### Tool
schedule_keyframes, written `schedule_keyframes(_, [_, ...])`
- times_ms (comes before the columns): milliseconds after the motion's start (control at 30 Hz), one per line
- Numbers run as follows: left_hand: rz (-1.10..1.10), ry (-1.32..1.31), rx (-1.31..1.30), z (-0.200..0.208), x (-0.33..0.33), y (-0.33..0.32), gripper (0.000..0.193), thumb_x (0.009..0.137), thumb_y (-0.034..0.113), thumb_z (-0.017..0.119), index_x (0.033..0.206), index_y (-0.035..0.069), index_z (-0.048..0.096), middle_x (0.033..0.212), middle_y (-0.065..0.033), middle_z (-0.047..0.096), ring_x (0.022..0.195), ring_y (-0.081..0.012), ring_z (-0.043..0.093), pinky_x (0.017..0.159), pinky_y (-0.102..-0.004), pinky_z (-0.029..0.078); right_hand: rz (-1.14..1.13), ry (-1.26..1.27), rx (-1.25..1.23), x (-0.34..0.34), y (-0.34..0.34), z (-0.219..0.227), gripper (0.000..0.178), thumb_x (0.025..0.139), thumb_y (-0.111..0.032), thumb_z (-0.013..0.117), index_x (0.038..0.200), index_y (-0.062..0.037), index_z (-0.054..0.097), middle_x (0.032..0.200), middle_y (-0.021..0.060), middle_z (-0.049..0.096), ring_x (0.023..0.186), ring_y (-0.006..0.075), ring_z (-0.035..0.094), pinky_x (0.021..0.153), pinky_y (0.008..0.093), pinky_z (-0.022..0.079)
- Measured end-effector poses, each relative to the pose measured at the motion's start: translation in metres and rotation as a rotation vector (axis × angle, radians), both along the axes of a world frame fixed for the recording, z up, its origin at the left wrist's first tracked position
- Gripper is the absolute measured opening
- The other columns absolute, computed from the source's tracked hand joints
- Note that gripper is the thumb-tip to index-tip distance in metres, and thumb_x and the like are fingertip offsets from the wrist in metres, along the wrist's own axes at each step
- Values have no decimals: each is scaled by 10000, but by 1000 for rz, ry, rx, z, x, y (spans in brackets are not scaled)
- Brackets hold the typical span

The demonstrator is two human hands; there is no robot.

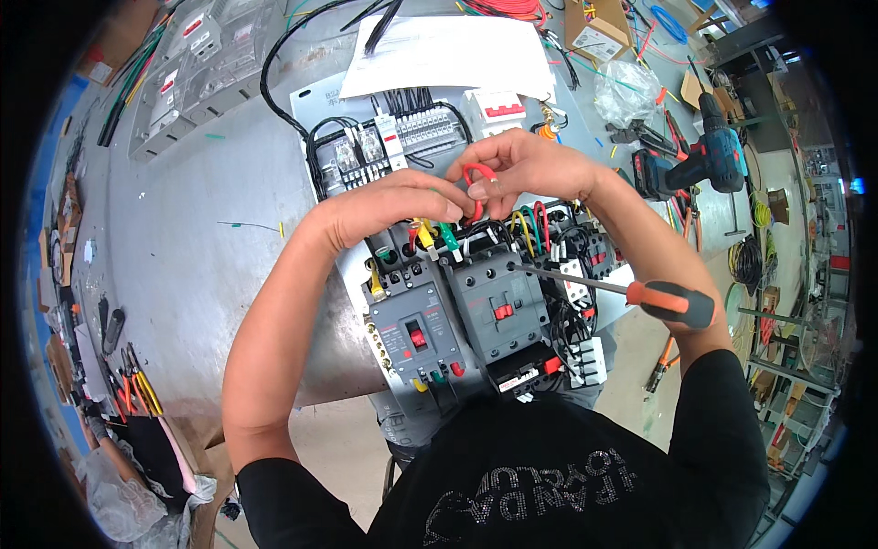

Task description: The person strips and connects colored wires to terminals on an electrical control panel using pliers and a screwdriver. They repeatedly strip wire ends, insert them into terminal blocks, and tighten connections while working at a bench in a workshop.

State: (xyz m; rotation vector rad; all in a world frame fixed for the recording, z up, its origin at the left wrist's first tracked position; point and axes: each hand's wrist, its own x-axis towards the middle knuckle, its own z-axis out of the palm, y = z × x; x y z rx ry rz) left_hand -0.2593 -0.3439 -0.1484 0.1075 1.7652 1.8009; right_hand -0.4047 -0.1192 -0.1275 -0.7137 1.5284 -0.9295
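Note:
Over the wiring of a metal panel [352,274], my two hands meet at a bent, thick red wire [478,170]. My right hand [535,169] pinches the loop, and my left hand [402,203] is closed about its lower part, which the fingers partly hide. Just below hang yellow [425,236] and green [449,240] sleeved wire ends. Nearer me sit a grey circuit breaker [437,316] with a red toggle and a dark grey contactor [489,285]. A screwdriver [672,302] with an orange and black handle reaches its shaft to the contactor's upper edge, under my right forearm, with no hand on it.
Terminal blocks [425,130] and a white paper sheet [448,59] lie beyond my hands. A cordless drill [709,156] stands at the right, near a clear plastic bag [629,91]. Clear-covered grey boxes [197,69] are far left; pliers [137,389] lie at the left edge.

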Motion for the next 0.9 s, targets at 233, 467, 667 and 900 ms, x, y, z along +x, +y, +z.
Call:
schedule_keyframes(233, [9, 48, 34, -4, 1, 2, 553, 924, 427, 714, 1238, -24, 778, 1157, -125, 765, 1127, -184, 661, 1046, -308, 477, 111, 45, 65, -5, -6, 3, 462, 1028, -204, 731, 1454, -52, 640, 987, 39, 769, 851, 96, 735, 761, 266, 622])
schedule_keyframes(467, [33, 9, 94, -14, 2, 1, 512, 924, 394, 699, 1204, -26, 786, 1136, -125, 771, 1107, -181, 665, 1035, -300, 479, 110, 72, 19, 0, -7, 3, 365, 1039, -241, 720, 1354, -61, 678, 1019, 34, 769, 872, 108, 714, 794, 281, 613])
schedule_keyframes(667, [-37, 11, 70, -9, -2, -2, 610, 874, 410, 695, 1289, -35, 752, 1221, -150, 768, 1203, -222, 652, 1087, -330, 456, 208, 87, 105, -5, -11, 11, 351, 1046, -311, 714, 1309, -81, 688, 1069, 25, 748, 941, 109, 702, 817, 301, 605])
schedule_keyframes(900, [2, -18, 113, -8, 1, -4, 591, 865, 368, 685, 1287, -40, 749, 1233, -168, 775, 1223, -237, 671, 1087, -324, 470, 65, 156, -44, 6, -1, -5, 183, 1014, -217, 732, 1073, -52, 681, 925, 11, 735, 827, 101, 689, 751, 288, 585])
